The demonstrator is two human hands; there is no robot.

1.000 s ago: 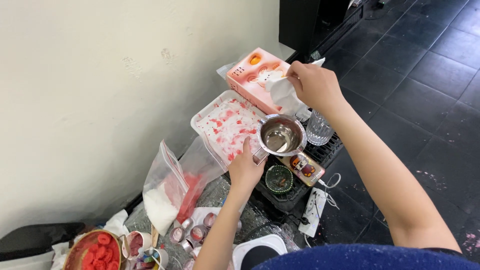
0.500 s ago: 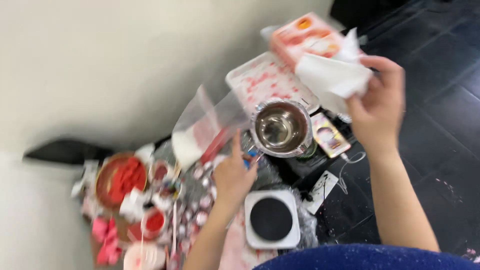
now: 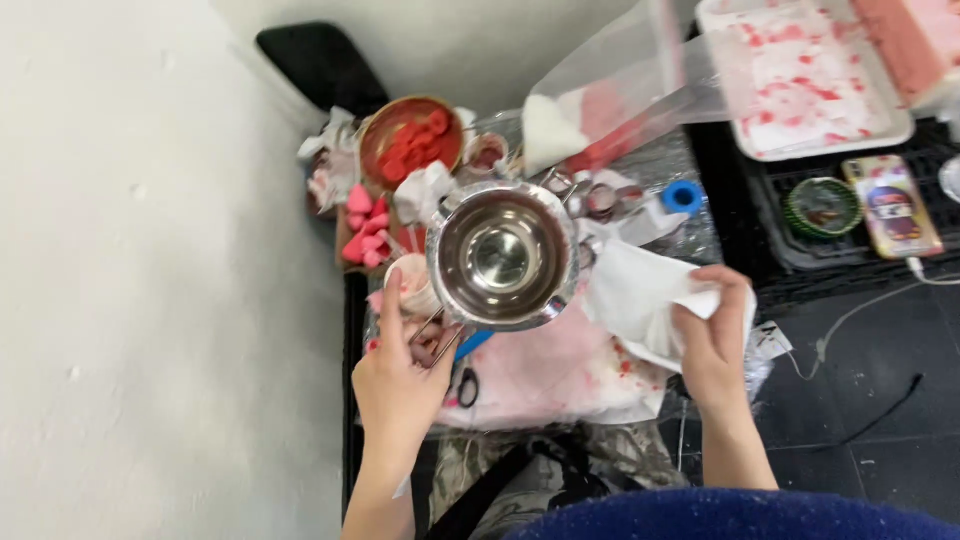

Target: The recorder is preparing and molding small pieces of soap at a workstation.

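My left hand (image 3: 395,385) has the handle of the steel pot (image 3: 503,255) in its grip, the pot held above the cluttered tabletop (image 3: 560,375). Just right of the pot, my right hand (image 3: 712,340) clutches a paper towel (image 3: 640,300). Behind the pot sits a bowl (image 3: 410,140) with pieces in it, a plastic bag (image 3: 620,90) to its right. Far right lies a foam tray (image 3: 800,75), with a phone (image 3: 892,205) in front of it.
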